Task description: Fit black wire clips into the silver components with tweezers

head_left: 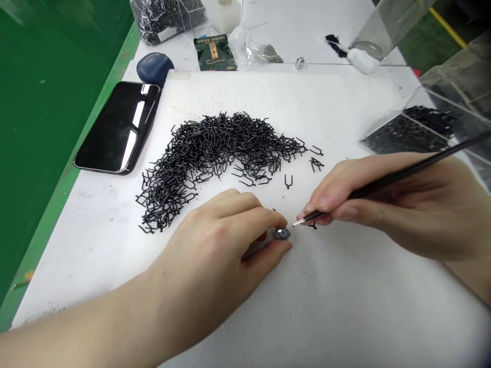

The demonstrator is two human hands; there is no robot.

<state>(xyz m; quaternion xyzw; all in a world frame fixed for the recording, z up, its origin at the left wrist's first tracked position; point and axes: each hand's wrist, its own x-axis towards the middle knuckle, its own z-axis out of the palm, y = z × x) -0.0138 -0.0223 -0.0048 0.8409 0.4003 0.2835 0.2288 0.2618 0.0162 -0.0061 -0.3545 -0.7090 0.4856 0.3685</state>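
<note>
Between thumb and forefinger, my left hand (222,245) pinches a small round grey metal part (282,233) just at the white work surface. My right hand (387,204) grips a thin black-handled tool (399,176) like a pen. Its slim pale tip points left, close to the metal part but a little apart from it; whether it is a brush or another tool I cannot tell. Beyond my left hand lies a curved heap of small black fork-shaped pieces (222,135). One loose fork-shaped piece (288,181) lies on its own, and another is partly hidden under my right fingers.
A black phone (118,128) lies at the left, with a dark blue rounded object (155,68) behind it. At the back are a green packet (215,52) and a bag of dark pieces (157,20). A clear container of black pieces (414,128) stands at the right.
</note>
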